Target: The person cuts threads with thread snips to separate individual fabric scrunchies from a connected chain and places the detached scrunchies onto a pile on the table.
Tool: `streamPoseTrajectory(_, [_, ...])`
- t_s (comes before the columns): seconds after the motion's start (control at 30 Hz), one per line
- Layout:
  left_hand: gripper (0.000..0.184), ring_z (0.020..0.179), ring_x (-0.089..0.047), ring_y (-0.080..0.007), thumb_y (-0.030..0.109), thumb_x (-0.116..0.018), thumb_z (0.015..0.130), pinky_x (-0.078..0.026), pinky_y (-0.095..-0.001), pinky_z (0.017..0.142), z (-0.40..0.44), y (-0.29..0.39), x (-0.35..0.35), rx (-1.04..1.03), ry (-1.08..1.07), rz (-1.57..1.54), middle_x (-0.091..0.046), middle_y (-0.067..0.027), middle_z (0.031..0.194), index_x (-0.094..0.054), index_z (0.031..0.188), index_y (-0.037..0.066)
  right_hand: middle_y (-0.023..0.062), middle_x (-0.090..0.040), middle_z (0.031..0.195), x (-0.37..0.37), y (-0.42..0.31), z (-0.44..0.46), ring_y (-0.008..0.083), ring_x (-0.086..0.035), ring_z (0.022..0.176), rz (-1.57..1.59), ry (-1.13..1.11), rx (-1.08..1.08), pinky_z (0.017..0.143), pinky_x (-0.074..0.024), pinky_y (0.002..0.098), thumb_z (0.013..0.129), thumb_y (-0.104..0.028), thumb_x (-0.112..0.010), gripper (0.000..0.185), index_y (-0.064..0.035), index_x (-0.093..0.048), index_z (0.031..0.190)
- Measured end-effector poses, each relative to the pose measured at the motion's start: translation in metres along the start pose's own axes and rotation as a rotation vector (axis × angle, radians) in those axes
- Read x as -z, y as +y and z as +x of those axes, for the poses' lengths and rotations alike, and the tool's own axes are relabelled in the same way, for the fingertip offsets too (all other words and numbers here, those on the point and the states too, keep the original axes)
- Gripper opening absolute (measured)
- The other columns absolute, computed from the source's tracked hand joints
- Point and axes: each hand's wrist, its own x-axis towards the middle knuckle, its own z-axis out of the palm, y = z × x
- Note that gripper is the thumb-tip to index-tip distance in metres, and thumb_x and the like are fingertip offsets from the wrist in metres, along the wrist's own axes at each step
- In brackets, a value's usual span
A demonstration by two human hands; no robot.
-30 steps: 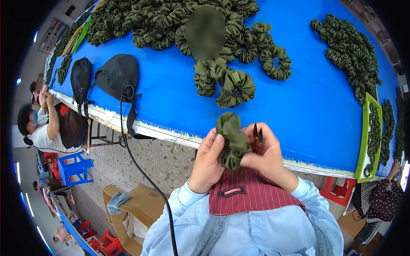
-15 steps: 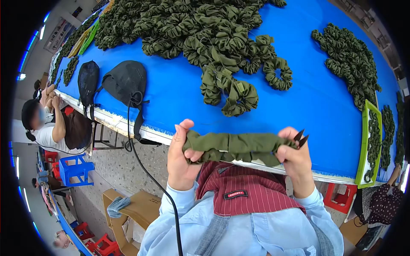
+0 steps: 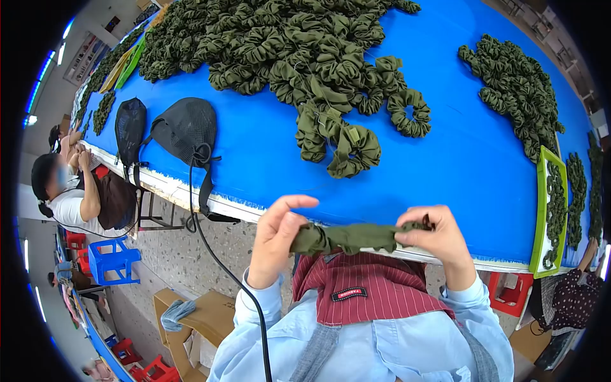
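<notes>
A dark green scrunchie [image 3: 356,238] is stretched sideways between my two hands, above the table's front edge. My left hand [image 3: 279,237] grips its left end, with the index finger raised. At the other end, my right hand [image 3: 436,237] pinches the fabric between thumb and fingers. Only a small dark reddish part of the snips [image 3: 428,221] shows at my right fingers. Beyond my hands, a loose scrunchie [image 3: 408,113] lies beside a large heap of green scrunchies [image 3: 254,39] on the blue table [image 3: 445,172].
Two black mesh bags [image 3: 184,130] lie at the left, with a black cable hanging down. At the right are another scrunchie pile [image 3: 517,89] and a green-rimmed tray [image 3: 540,223]. A person [image 3: 67,197] sits at the left; a cardboard box [image 3: 213,315] stands below the table.
The scrunchie was bunched between my hands, was then pulled wide, and now looks narrower and slightly lower. The snips' blades, visible earlier, no longer show clearly.
</notes>
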Motion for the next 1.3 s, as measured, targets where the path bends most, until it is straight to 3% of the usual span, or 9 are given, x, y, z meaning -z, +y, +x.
streamPoseTrajectory(0.1, [0.024,0.063,-0.054,-0.0098,0.005,-0.056,0.087,-0.044,-0.0198,0.062,0.011,-0.015,-0.034,-0.007,-0.055,-0.038,-0.061,-0.0036,0.077,-0.055,0.111,0.001,0.0009,-0.061,0.064,-0.002,0.006,0.002,0.0052,-0.047,0.049,-0.108,-0.089,0.138,0.047,-0.0361,0.0165,0.066,0.007,-0.069,0.023,-0.0039,-0.068,0.086])
streamPoseTrajectory(0.3, [0.021,0.076,-0.055,-0.0138,0.005,-0.064,0.081,-0.047,-0.025,0.072,0.056,-0.023,-0.046,-0.312,0.294,0.299,-0.058,-0.0074,0.089,-0.057,0.1,0.0,-0.0022,-0.056,0.065,0.099,-0.057,0.009,0.0022,-0.036,0.044,-0.109,1.072,0.43,0.039,-0.0228,0.0149,0.08,-0.016,-0.067,0.027,-0.0041,-0.063,0.104])
streamPoseTrajectory(0.4, [0.023,0.072,-0.055,-0.0125,0.004,-0.065,0.081,-0.046,-0.0239,0.069,0.069,-0.023,-0.055,-0.286,0.378,0.413,-0.059,-0.0068,0.088,-0.056,0.101,0.0,0.0015,-0.063,0.084,0.153,-0.063,0.004,-0.0006,-0.033,0.044,0.06,1.234,0.712,0.037,-0.0231,0.0139,0.086,-0.017,-0.063,0.029,-0.0021,-0.06,0.111])
streamPoseTrajectory(0.53, [0.023,0.069,-0.054,-0.011,0.004,-0.063,0.082,-0.045,-0.0224,0.067,0.079,-0.035,-0.055,-0.165,0.399,0.594,-0.06,-0.0061,0.088,-0.056,0.103,0.0,0.0044,-0.065,0.09,0.097,-0.047,0.022,-0.0008,-0.031,0.043,0.025,0.906,0.52,0.035,-0.0201,0.0152,0.088,-0.013,-0.059,0.025,-0.0007,-0.06,0.109])
streamPoseTrajectory(0.67, [0.022,0.067,-0.054,-0.0085,0.004,-0.06,0.085,-0.044,-0.0201,0.063,0.068,-0.044,-0.048,0.007,0.128,-0.304,-0.062,-0.0047,0.087,-0.056,0.106,0.0,0.005,-0.067,0.09,0.032,-0.01,0.051,-0.0007,-0.033,0.046,-0.009,0.586,0.23,0.037,-0.0238,0.0139,0.084,-0.013,-0.063,0.021,-0.004,-0.064,0.102])
streamPoseTrajectory(0.87, [0.019,0.068,-0.053,-0.0069,0.004,-0.058,0.087,-0.043,-0.0185,0.061,0.045,-0.018,-0.058,0.014,0.093,-0.522,-0.062,-0.005,0.087,-0.058,0.105,0.0,0.0041,-0.066,0.083,-0.028,0.015,0.076,0.0019,-0.042,0.052,0.02,0.342,0.227,0.044,-0.0299,0.0136,0.081,-0.014,-0.065,0.026,-0.0047,-0.061,0.105])
streamPoseTrajectory(1.0, [0.017,0.069,-0.054,-0.0073,0.005,-0.057,0.088,-0.043,-0.0186,0.061,0.041,-0.018,-0.055,-0.014,0.01,-0.46,-0.062,-0.006,0.087,-0.059,0.104,0.0,0.0069,-0.064,0.084,-0.028,0.0,0.07,0.0053,-0.048,0.058,0.366,-0.013,-0.109,0.049,-0.0347,0.015,0.078,-0.013,-0.067,0.029,-0.0014,-0.059,0.104])
streamPoseTrajectory(1.1, [0.017,0.07,-0.054,-0.008,0.006,-0.057,0.089,-0.044,-0.0193,0.062,0.043,-0.014,-0.056,0.002,-0.025,-0.432,-0.062,-0.0064,0.086,-0.059,0.104,0.0,0.004,-0.058,0.071,-0.025,-0.015,0.061,0.0072,-0.047,0.055,0.407,0.099,-0.052,0.054,-0.0405,0.0191,0.076,-0.01,-0.067,0.022,-0.0012,-0.059,0.095])
streamPoseTrajectory(1.3, [0.019,0.072,-0.055,-0.0101,0.009,-0.055,0.09,-0.045,-0.0216,0.066,0.05,-0.017,-0.063,-0.062,-0.156,-0.37,-0.062,-0.007,0.087,-0.058,0.107,0.0,0.0139,-0.063,0.093,0.007,-0.044,0.033,0.0202,-0.062,0.075,0.519,0.192,0.225,0.069,-0.0487,0.027,0.073,-0.002,-0.056,0.034,0.0068,-0.055,0.107])
